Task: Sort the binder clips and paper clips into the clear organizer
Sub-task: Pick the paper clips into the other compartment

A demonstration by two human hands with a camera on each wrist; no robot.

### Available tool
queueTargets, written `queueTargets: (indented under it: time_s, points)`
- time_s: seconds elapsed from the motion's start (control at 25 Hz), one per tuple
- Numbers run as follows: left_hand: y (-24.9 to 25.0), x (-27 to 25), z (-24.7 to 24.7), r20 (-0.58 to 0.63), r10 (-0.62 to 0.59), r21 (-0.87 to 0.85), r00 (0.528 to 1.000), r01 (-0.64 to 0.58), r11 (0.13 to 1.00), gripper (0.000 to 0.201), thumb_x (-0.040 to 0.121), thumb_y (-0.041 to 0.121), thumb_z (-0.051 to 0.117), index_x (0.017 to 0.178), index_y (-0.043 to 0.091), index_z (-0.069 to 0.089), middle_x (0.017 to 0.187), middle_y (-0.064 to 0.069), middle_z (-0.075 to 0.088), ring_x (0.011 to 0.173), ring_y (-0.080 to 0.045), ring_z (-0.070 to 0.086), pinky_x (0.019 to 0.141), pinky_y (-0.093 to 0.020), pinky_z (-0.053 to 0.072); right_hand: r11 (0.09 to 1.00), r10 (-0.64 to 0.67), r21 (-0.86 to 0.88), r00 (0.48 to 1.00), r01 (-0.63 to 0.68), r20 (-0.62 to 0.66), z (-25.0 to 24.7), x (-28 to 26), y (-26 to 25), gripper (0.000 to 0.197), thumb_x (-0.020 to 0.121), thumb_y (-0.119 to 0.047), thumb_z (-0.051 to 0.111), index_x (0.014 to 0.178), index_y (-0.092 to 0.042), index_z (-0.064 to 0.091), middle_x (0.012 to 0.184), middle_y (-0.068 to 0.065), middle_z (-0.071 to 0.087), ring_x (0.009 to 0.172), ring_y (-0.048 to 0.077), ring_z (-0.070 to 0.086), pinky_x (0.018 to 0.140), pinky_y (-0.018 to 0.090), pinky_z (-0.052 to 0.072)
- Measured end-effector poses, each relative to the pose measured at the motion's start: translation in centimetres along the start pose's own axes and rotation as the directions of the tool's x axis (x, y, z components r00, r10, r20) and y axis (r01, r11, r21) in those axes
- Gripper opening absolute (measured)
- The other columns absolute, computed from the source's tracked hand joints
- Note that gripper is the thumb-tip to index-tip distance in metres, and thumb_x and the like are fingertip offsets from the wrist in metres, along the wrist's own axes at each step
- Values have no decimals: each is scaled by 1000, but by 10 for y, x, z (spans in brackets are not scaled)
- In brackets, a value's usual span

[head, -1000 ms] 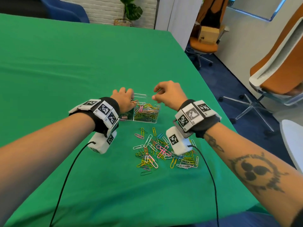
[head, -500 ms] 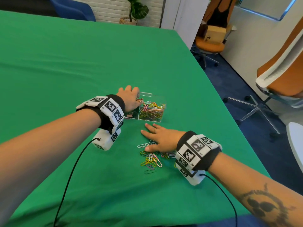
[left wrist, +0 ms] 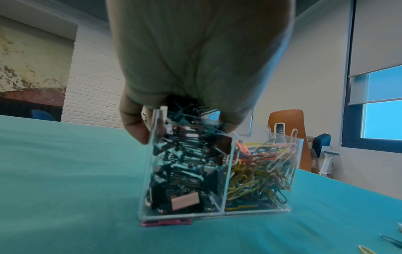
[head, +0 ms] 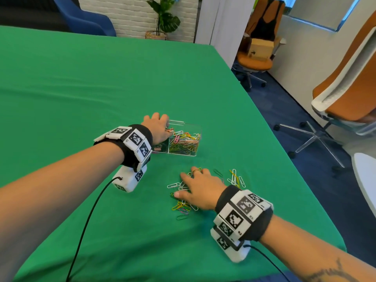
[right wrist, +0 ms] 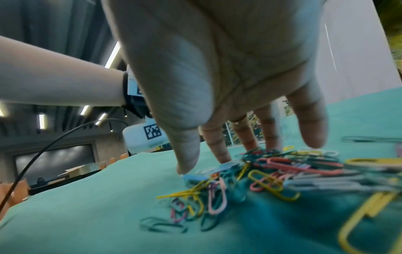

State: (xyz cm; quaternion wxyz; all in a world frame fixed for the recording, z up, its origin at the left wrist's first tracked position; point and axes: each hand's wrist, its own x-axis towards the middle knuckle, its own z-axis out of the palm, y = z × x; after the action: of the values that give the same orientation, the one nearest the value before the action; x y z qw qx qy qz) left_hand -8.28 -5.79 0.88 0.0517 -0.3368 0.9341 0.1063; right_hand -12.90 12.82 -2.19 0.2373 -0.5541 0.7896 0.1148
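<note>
Nearest the person, the right hand (head: 200, 190) lies spread, fingers straight, over the loose heap of paper clips (head: 183, 207) on the green tabletop (head: 81, 88), fingertips (right wrist: 224, 157) and thumb touching clips and cloth, nothing pinched yet. The step in hand looks like gathering another batch, and it would go best by raking fingers toward the thumb so the clips bunch into one tangle before lifting; the coated wire slides easily on cloth, and a shallow pinch would likely shed strays. A few more clips (head: 235, 178) lie just beyond the hand on its far right and will want a separate sweep. Farther off, the left hand (head: 157, 129) grips the clear organizer (head: 184, 153) from above at its left end, fingers curled over the rim, steadying it. Binder clips (left wrist: 185, 171) fill its left compartment and coloured paper clips (left wrist: 259, 171) the right. Judging by what remains, the sorting is well along. One pink clip (left wrist: 166, 223) sits at the organizer's near bottom edge, possibly pinned under it.
</note>
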Motion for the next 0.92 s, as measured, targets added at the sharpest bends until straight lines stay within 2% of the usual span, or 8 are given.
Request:
queueTargets:
  time_s: [0.16, 0.28, 0.32, 0.44, 0.56, 0.76, 0.84, 0.92]
  points:
    - [0, 0, 0, 2, -8, 4, 1000, 8, 1000, 39, 93, 37, 42, 121, 10, 40, 125, -17, 43, 114, -36, 43, 100, -42, 37, 992, -114, 45, 989, 118, -97, -7, -12, 11, 48, 91, -47, 45, 133, -22, 44, 136, 10, 41, 126, 29, 43, 97, 42, 42]
    - [0, 0, 1, -6, -7, 12, 1000, 7, 1000, 39, 93, 37, 42, 121, 10, 40, 126, -18, 43, 114, -36, 43, 100, -41, 35, 988, -101, 70, 926, 135, -364, -17, -7, 17, 48, 92, -39, 48, 135, -20, 39, 135, 7, 41, 123, 27, 44, 96, 39, 44]
    - [0, 1, 1, -13, -7, 13, 1000, 7, 1000, 39, 93, 37, 42, 120, 9, 40, 126, -18, 43, 114, -37, 42, 100, -41, 35, 983, -155, 34, 910, 181, -384, -18, -3, 13, 51, 92, -38, 48, 138, -20, 36, 139, 7, 38, 126, 27, 40, 98, 40, 42]
    - [1, 0, 0, -11, -12, 14, 1000, 12, 1000, 39, 94, 37, 42, 121, 9, 40, 126, -18, 42, 115, -36, 42, 101, -41, 34, 914, -395, -155, 909, 374, -133, -1, 10, -13, 62, 94, -42, 44, 147, -22, 20, 158, 2, 13, 143, 24, 17, 110, 46, 27]
    - [0, 1, 1, -17, 1, 18, 1000, -1, 1000, 38, 94, 37, 41, 120, 9, 40, 125, -18, 43, 114, -35, 43, 101, -41, 34, 888, -364, -284, 930, 361, 46, 11, 12, -6, 65, 96, -43, 37, 150, -25, 4, 159, -4, -6, 147, 21, 1, 114, 50, 17]
    - [-1, 3, 2, -23, -4, 5, 1000, 4, 1000, 39, 93, 38, 42, 120, 9, 40, 125, -19, 43, 115, -38, 42, 101, -44, 37, 876, -325, -356, 944, 326, 64, 9, -18, 53, 58, 96, -48, 27, 148, -28, 13, 160, -4, -4, 148, 17, 1, 115, 45, 19]
    - [-1, 2, 2, -23, -4, 11, 1000, 5, 1000, 39, 93, 38, 42, 120, 9, 40, 125, -19, 43, 114, -38, 42, 101, -44, 37, 926, -296, -253, 954, 279, -33, 6, -25, 73, 71, 86, -64, 21, 148, -31, 14, 160, -2, -3, 148, 17, 4, 116, 44, 24]
    - [-1, 2, 2, -26, -8, 9, 1000, 8, 1000, 39, 93, 38, 42, 120, 9, 40, 125, -19, 43, 114, -38, 42, 101, -45, 37, 986, -157, -82, 981, 148, -113, 8, -28, 89, 90, 76, -73, 31, 149, -29, 2, 159, 4, -6, 148, 21, 4, 115, 47, 26]
